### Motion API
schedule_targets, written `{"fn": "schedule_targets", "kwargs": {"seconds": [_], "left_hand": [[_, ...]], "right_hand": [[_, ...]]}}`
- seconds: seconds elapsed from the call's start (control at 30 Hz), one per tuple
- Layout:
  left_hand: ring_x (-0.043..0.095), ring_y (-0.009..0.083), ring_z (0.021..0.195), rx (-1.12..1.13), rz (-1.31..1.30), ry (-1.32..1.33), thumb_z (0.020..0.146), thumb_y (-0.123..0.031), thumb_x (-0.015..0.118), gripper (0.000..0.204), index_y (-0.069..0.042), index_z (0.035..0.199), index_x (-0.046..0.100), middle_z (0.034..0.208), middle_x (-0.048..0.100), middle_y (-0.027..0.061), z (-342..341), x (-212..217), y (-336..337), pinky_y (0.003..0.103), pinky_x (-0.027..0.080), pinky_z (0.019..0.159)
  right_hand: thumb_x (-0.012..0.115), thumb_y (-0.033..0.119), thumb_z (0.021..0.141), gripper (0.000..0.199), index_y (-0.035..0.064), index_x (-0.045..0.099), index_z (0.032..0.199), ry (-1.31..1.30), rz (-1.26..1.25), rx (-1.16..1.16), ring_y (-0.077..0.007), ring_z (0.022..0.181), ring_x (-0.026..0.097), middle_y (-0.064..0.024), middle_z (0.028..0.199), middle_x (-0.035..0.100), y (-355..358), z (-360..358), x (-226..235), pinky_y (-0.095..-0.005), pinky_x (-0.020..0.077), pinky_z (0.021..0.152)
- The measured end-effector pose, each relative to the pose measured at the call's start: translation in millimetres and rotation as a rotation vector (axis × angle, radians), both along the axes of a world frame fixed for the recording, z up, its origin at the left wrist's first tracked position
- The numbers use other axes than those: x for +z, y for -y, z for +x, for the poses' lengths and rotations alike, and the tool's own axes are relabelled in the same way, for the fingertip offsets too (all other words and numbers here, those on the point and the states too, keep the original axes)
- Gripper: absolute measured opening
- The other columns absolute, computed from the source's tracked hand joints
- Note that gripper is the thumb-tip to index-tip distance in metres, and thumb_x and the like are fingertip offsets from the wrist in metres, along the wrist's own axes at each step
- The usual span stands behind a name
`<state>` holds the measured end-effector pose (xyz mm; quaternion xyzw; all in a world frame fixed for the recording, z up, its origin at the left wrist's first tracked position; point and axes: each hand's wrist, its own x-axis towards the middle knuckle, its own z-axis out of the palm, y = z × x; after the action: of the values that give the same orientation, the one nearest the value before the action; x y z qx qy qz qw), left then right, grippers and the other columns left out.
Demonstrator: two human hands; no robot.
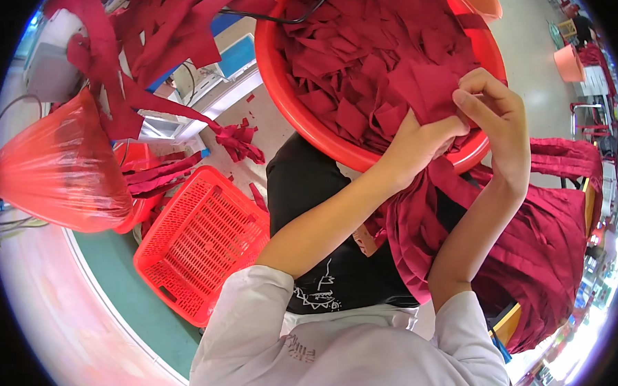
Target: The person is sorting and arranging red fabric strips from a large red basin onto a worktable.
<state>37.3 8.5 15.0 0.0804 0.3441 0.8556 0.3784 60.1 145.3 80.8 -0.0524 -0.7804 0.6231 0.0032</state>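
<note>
A white shirt point(358, 360) is nearest, then the left hand point(420, 143) pinching dark red cloth point(427, 90), the half-curled right hand point(500, 112) at its edge, grip unclear, and beneath them the red tub point(282, 101), probably set close so fabric pieces point(348, 63) stay reachable.

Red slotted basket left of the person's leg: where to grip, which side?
Probably the slotted end of the basket, from above on the person's left: it lies open side up, that end's dark slot looks like a handhold, and the left sleeve crowds its right side.
</note>
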Motion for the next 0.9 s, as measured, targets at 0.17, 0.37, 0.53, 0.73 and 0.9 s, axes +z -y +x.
{"fn": "schedule_targets", "kwargs": {"seconds": [0.17,0.37,0.53,0.73,0.9], "left_hand": [[0.038,0.0040,0.055,-0.038,0.018,-0.037,0.093,-0.021,0.056,0.020,-0.009,0.076,0.054,0.061,0.041,-0.0055,-0.2,3.6,-3.4,0.022,0.027,0.051],[0.052,0.0201,0.068,0.134,0.322,0.174,0.099,-0.031,0.041,0.033,-0.008,0.076,0.044,0.067,0.046,0.0045,-19.8,-11.7,-0.1,0.033,0.046,0.070],[0.047,0.0200,0.066,-0.033,0.605,0.356,0.099,-0.030,0.040,0.030,-0.011,0.075,0.039,0.063,0.040,0.0012,-29.6,-3.3,15.4,0.035,0.043,0.071],[0.048,0.0205,0.071,0.083,0.467,0.393,0.100,-0.029,0.039,0.029,-0.013,0.074,0.039,0.059,0.039,-0.0007,-26.1,10.2,19.7,0.035,0.042,0.077],[0.034,0.0113,0.052,-0.023,0.652,0.430,0.100,-0.030,0.040,0.031,-0.013,0.074,0.040,0.058,0.032,-0.0029,-37.2,-1.2,37.4,0.028,0.033,0.055]], "right_hand": [[0.058,0.006,0.094,0.010,-0.0027,0.059,0.100,-0.105,-0.001,0.019,-0.0051,0.066,0.055,-0.0046,0.093,0.059,5.6,-5.6,-7.3,-0.0195,0.0442,0.060],[0.059,0.036,0.096,0.068,0.0006,0.027,0.145,-0.067,-0.151,0.185,-0.0117,0.087,0.053,-0.0093,0.111,0.056,-4.3,2.3,-38.9,-0.0283,0.0454,0.079],[0.076,0.014,0.081,0.048,-0.0005,0.053,0.121,0.198,0.120,0.177,-0.0068,0.085,0.054,-0.0018,0.094,0.059,-29.1,73.5,-49.3,-0.0275,0.0457,0.072],[0.063,-0.001,0.079,0.015,-0.0020,0.062,0.094,0.305,0.219,-0.152,-0.0043,0.056,0.049,0.0012,0.062,0.054,-30.4,158.8,-41.9,-0.0233,0.0402,0.052],[0.058,-0.002,0.078,0.015,0.0016,0.063,0.092,0.041,0.833,-0.654,-0.0231,0.069,0.067,-0.0166,0.071,0.063,-57.1,226.5,-107.1,-0.0339,0.0472,0.060]]}}
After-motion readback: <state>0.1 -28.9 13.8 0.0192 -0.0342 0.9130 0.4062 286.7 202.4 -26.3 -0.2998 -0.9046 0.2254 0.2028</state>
